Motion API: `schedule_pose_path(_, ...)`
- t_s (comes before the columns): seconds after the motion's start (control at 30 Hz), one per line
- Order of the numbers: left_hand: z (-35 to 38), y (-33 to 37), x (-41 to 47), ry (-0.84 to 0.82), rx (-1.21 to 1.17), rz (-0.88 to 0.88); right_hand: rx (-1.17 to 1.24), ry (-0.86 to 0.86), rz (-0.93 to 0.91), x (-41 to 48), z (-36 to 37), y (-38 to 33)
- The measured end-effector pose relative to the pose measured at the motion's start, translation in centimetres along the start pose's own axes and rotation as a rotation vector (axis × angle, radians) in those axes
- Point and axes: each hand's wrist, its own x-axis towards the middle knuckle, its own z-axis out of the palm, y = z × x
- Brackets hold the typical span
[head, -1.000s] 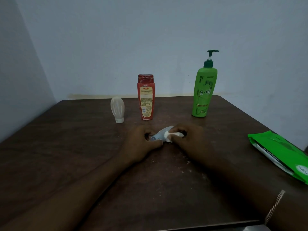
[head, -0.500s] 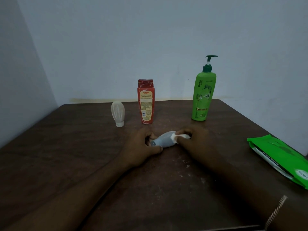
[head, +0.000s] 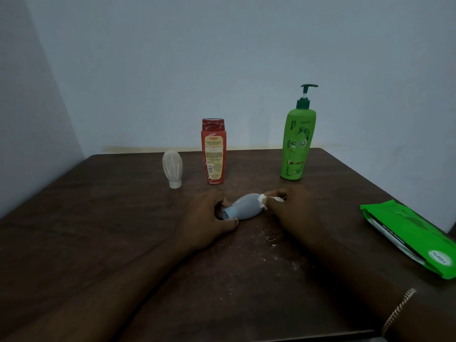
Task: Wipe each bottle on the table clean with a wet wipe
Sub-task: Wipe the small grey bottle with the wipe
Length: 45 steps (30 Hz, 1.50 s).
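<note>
Head view, the only one: small grey-blue bottle [head: 244, 207] lies on its side on the dark table [head: 98, 243], near the middle, cap end toward the left. Left hand [head: 207, 218] grips it at the cap end, fingers curled round, thumb under the neck. Right hand [head: 291, 211] pinches a bunched white wet wipe [head: 265, 199] and holds it against the bottle's rounded base end. The step looks like wiping this bottle, one of four. To do it well: keep the left grip firm so the bottle doesn't roll, drag the wipe along the body toward the cap, turn the bottle to reach the underside resting on the table, and open the wipe out a bit, since a tight wad covers little. Behind, all upright and well apart from the hands: clear tube bottle [head: 172, 169] standing on its cap at left, red bottle [head: 213, 151] in the middle, tall green pump bottle [head: 297, 146] at right. Can't tell which of these are already wiped. Green wipes pack [head: 407, 235] lies flat at the right table edge. White specks [head: 269, 239] sit on the table just in front of the bottle and could get picked up by the wipe. Bracelet [head: 399, 309] on the right wrist. Nothing blocks the hands.
</note>
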Motion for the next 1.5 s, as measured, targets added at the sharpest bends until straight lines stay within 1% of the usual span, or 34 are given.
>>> schedule_pose_path(0.07,-0.1,0.1,0.0,0.007,0.006,0.017,-0.018,-0.039,-0.045,-0.3,0.2,-0.4)
schedule_pose_path(0.17,0.1,0.0,0.1,0.016,0.015,0.03,-0.075,-0.173,-0.227,-1.3,1.3,-1.6)
schedule_pose_path(0.2,0.1,0.0,0.1,0.02,0.019,0.034,-0.093,-0.199,-0.256,-1.4,1.5,-1.8)
schedule_pose_path(0.27,0.0,0.1,0.0,0.026,0.028,0.042,-0.056,-0.166,-0.186,-1.0,1.0,-1.6)
schedule_pose_path(0.33,0.0,0.2,0.0,0.033,0.031,0.047,-0.017,-0.06,-0.09,-0.5,0.2,-0.8)
schedule_pose_path(0.4,0.0,0.3,0.0,0.034,0.038,0.044,-0.033,-0.007,-0.077,-0.4,0.2,-0.6)
schedule_pose_path(0.47,0.0,0.3,0.1,0.032,0.037,0.047,-0.064,-0.082,-0.145,-0.7,0.9,-1.2)
schedule_pose_path(0.57,0.1,0.3,0.0,0.033,-0.001,0.057,-0.17,-0.28,-0.305,-1.2,2.2,-1.7)
schedule_pose_path(0.6,0.0,0.3,0.0,0.032,-0.014,0.057,-0.182,-0.296,-0.331,-1.2,2.2,-1.7)
schedule_pose_path(0.63,0.0,0.4,0.0,0.032,-0.015,0.059,-0.161,-0.268,-0.339,-1.1,2.2,-1.5)
schedule_pose_path(0.7,-0.1,0.4,0.0,0.038,0.011,0.063,-0.079,-0.127,-0.288,-0.7,1.6,-0.9)
schedule_pose_path(0.77,-0.2,0.5,-0.1,0.041,0.024,0.064,-0.017,-0.03,-0.136,-0.4,0.9,-0.3)
schedule_pose_path(0.87,-0.3,0.7,-0.3,0.039,0.039,0.069,0.021,-0.005,0.04,0.2,0.6,0.7)
schedule_pose_path(0.93,-0.4,0.8,-0.3,0.037,0.049,0.074,0.034,-0.041,0.137,0.4,0.5,0.9)
schedule_pose_path(1.0,-0.5,0.9,-0.4,0.028,0.063,0.081,0.072,-0.078,0.184,0.5,0.6,0.9)
schedule_pose_path(1.03,-0.5,1.0,-0.5,0.021,0.072,0.086,0.102,-0.07,0.188,0.4,0.5,0.8)
schedule_pose_path(1.1,-0.5,1.1,-0.6,0.014,0.086,0.12,0.117,-0.017,0.137,0.2,0.4,0.3)
schedule_pose_path(1.2,-0.5,1.3,-0.7,0.009,0.091,0.191,-0.026,-0.023,-0.022,-0.4,0.6,-0.8)
schedule_pose_path(1.23,-0.4,1.3,-0.7,0.011,0.094,0.203,-0.084,-0.054,-0.103,-0.7,0.8,-1.3)
schedule_pose_path(1.33,-0.3,1.4,-0.7,0.03,0.087,0.217,-0.191,-0.195,-0.436,-1.6,1.3,-2.0)
schedule_pose_path(1.37,-0.3,1.4,-0.8,0.034,0.086,0.219,-0.214,-0.213,-0.497,-1.7,1.3,-2.0)
schedule_pose_path(1.4,-0.3,1.4,-0.8,0.039,0.088,0.222,-0.204,-0.191,-0.497,-1.5,1.3,-1.6)
schedule_pose_path(1.43,-0.3,1.4,-0.8,0.043,0.091,0.224,-0.173,-0.131,-0.435,-1.3,1.2,-1.3)
schedule_pose_path(1.5,-0.2,1.3,-0.8,0.054,0.09,0.235,-0.118,-0.037,-0.201,-0.5,0.8,-0.5)
